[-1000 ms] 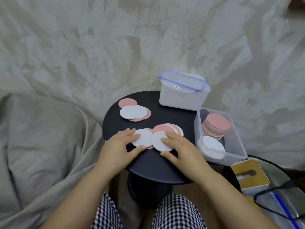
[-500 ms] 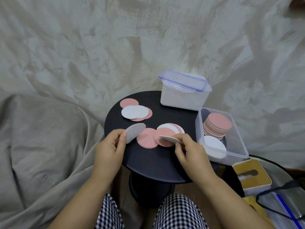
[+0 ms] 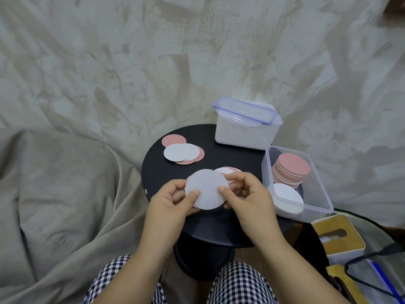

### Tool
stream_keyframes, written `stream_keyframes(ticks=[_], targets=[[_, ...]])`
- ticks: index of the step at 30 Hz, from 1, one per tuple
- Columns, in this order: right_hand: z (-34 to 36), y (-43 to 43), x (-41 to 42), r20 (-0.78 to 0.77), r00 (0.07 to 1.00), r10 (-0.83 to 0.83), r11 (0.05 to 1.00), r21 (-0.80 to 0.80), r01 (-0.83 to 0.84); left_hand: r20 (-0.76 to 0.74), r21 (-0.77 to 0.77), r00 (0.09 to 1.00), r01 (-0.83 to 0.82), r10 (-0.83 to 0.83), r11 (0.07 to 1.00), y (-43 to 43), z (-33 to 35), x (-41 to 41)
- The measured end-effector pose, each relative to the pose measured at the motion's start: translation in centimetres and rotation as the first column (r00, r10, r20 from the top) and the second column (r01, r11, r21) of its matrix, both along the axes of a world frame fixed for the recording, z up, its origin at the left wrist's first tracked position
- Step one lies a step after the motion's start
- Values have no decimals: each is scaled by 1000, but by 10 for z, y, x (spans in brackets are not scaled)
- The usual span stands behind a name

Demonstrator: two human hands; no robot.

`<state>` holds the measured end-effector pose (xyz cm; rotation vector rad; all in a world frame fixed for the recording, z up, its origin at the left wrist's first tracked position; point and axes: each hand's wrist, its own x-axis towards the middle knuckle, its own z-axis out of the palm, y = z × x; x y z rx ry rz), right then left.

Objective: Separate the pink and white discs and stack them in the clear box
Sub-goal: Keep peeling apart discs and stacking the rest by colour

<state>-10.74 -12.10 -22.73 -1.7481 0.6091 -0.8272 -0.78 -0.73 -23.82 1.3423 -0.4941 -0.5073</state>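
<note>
My left hand (image 3: 173,205) and my right hand (image 3: 247,196) together hold white discs (image 3: 207,187) stacked face up above the round black table (image 3: 221,156). Each thumb presses on the top disc. Behind my hands, a few pink and white discs (image 3: 228,171) lie partly hidden on the table. A second loose pile of white and pink discs (image 3: 183,151) lies at the table's far left. The open clear box (image 3: 315,194) at the right holds a pink stack (image 3: 291,168) at its far end and a white stack (image 3: 287,197) at its near end.
A closed white container with a blue-rimmed lid (image 3: 246,123) stands at the back of the table, touching the clear box. A wooden tissue box (image 3: 337,235) sits low on the right. Beige fabric (image 3: 65,183) lies on the left. My checked trouser legs (image 3: 238,284) are under the table edge.
Each hand lifted a white disc off the table, then brought the two together into one stack held between both hands, above the table's near middle.
</note>
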Motion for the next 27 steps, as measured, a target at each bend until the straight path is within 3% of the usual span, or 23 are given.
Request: stream_keyframes(ticks=[3,5,7,10,14,22,25,27], targets=[[-1,-2,-3,-45,998,-41,984,-176,33,50,-13,996,-77,77,997,0,1,3],[-4,-6,-4,-177,979,-96,897,-443,8,121,-13,978,-167,167,986,2,-1,8],[-12,-10,-3,-372,922,-107,828,-547,-124,196,6,952,-241,235,970,4,-7,15],[-21,-12,-4,-503,859,-96,825,-523,-214,275,59,921,-302,275,952,4,-17,17],[-23,-16,-1,-482,869,-114,823,-536,-190,367,125,892,-327,263,937,4,-23,16],[-20,-18,-3,-397,903,-162,777,-615,-132,399,131,880,-334,258,934,5,-22,19],[-14,-14,-6,-262,955,-140,853,-521,-18,341,128,904,-316,258,940,5,-22,21],[-8,-11,-9,-177,979,-100,935,-354,32,279,126,934,-265,222,956,5,-19,21]])
